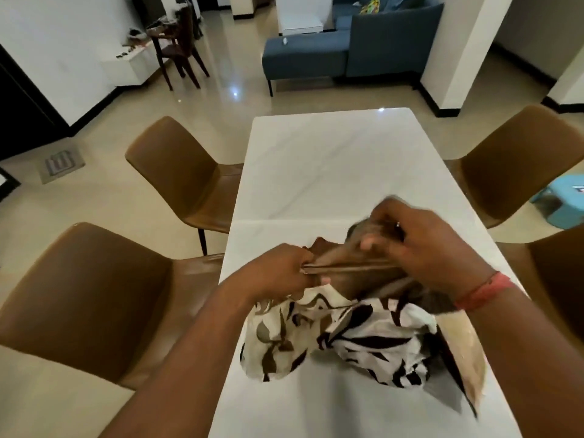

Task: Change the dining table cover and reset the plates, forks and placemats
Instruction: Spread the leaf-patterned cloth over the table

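Note:
A bunched table cover (347,336), white with a brown and black leaf print, lies on the near half of the bare white marble table (331,165). My left hand (281,270) pinches a folded brown edge of the cloth. My right hand (423,245) grips the same edge further right, blurred by motion, and the edge is stretched taut between the two hands. No plates, forks or placemats are in view.
Brown chairs stand at the table: two on the left (177,172) (85,298) and two on the right (518,159) (559,273). A blue sofa (354,49) sits beyond the far end. A light blue stool (562,200) is at the right.

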The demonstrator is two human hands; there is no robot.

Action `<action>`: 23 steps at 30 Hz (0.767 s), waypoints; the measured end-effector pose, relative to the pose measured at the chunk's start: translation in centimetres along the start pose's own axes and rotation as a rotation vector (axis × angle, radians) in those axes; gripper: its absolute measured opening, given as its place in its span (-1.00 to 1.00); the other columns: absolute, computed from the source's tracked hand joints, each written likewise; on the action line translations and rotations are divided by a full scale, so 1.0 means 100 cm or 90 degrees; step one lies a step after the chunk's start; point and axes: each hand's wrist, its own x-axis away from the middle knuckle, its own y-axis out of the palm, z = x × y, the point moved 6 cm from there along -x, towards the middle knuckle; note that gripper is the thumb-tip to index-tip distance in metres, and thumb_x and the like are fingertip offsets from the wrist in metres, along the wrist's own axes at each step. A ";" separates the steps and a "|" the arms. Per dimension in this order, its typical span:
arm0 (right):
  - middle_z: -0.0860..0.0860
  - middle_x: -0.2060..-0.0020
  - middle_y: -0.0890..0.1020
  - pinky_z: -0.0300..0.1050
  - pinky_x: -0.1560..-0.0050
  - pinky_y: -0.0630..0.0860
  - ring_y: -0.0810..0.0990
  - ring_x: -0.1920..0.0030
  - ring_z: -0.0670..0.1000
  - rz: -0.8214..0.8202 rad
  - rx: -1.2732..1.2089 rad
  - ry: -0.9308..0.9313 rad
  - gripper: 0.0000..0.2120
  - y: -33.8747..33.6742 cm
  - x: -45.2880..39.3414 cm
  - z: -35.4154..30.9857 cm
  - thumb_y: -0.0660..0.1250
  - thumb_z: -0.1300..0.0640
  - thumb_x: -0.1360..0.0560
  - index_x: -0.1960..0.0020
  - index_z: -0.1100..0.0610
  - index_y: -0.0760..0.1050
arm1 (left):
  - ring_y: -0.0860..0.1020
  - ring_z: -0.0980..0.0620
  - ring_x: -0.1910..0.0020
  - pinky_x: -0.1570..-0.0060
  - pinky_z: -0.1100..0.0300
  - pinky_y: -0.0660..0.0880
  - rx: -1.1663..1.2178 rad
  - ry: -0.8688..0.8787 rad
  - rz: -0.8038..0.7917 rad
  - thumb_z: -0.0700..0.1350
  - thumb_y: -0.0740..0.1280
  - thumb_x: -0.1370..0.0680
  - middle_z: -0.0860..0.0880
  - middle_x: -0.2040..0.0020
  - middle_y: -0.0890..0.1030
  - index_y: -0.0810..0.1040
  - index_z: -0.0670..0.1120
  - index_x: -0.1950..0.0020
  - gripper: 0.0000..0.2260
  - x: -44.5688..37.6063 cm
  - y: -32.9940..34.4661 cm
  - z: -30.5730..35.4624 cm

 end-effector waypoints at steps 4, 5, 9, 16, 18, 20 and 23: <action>-0.19 0.16 0.60 -0.17 0.06 0.54 0.54 0.16 -0.16 -0.322 0.243 0.057 -0.72 0.047 0.026 0.032 0.41 -0.21 -0.44 -0.06 -0.10 0.52 | 0.57 0.08 0.15 0.14 0.18 0.47 0.127 -0.002 0.160 -0.19 0.33 -0.55 0.07 0.18 0.61 0.56 0.11 0.18 -0.79 0.008 -0.019 -0.042; -0.18 0.20 0.60 -0.17 0.07 0.54 0.55 0.19 -0.15 -0.347 0.251 0.100 -0.78 0.049 0.032 0.047 0.39 -0.18 -0.47 -0.02 -0.09 0.55 | 0.59 0.09 0.12 0.12 0.21 0.51 0.204 -0.015 0.205 -0.20 0.31 -0.57 0.06 0.15 0.63 0.58 0.09 0.12 -0.81 0.009 -0.024 -0.049; -0.10 0.26 0.63 -0.09 0.07 0.55 0.59 0.17 -0.07 -0.236 0.144 0.238 -0.91 0.019 0.037 0.097 0.41 0.14 -0.46 0.13 -0.05 0.60 | 0.61 -0.02 0.12 0.08 0.18 0.56 0.585 -0.144 0.407 -0.12 0.27 -0.63 0.00 0.11 0.68 0.66 0.13 0.09 -0.77 0.008 -0.029 -0.075; -0.05 0.07 0.68 -0.01 -0.06 0.63 0.69 0.16 -0.12 0.391 -0.145 0.374 -0.77 -0.120 0.057 0.211 0.42 -0.17 -0.44 0.04 -0.05 0.53 | 0.52 0.22 0.18 0.23 0.27 0.43 0.322 -0.166 0.454 0.06 0.31 -0.60 0.20 0.17 0.55 0.52 0.10 -0.04 -0.93 0.032 -0.043 -0.068; -0.10 -0.05 0.62 -0.06 -0.18 0.56 0.63 -0.08 -0.12 0.338 -0.221 0.267 -0.79 -0.105 0.039 0.157 0.42 -0.07 -0.49 -0.10 -0.09 0.52 | 0.53 0.26 0.27 0.33 0.39 0.40 0.286 -0.158 0.377 0.02 0.37 -0.57 0.17 0.23 0.56 0.53 0.06 0.08 -0.92 0.024 -0.029 -0.048; -0.14 -0.34 0.46 -0.27 -0.34 0.38 0.43 -0.34 -0.21 0.143 -0.193 0.084 -0.45 -0.057 0.018 0.074 0.50 0.02 -0.45 -0.38 -0.09 0.38 | 0.53 0.16 0.28 0.31 0.32 0.41 0.239 -0.141 0.295 0.04 0.42 -0.53 0.06 0.23 0.59 0.56 -0.04 0.07 -0.84 0.007 -0.008 -0.017; -0.13 -0.42 0.39 -0.29 -0.33 0.37 0.39 -0.39 -0.15 -0.187 -0.090 -0.030 -0.16 0.035 0.009 0.011 0.53 0.00 -0.39 -0.54 -0.11 0.15 | 0.61 0.16 0.09 0.09 0.26 0.50 0.221 -0.026 0.160 0.05 0.49 -0.47 0.07 0.06 0.66 0.61 -0.04 -0.09 -0.73 -0.010 0.015 0.041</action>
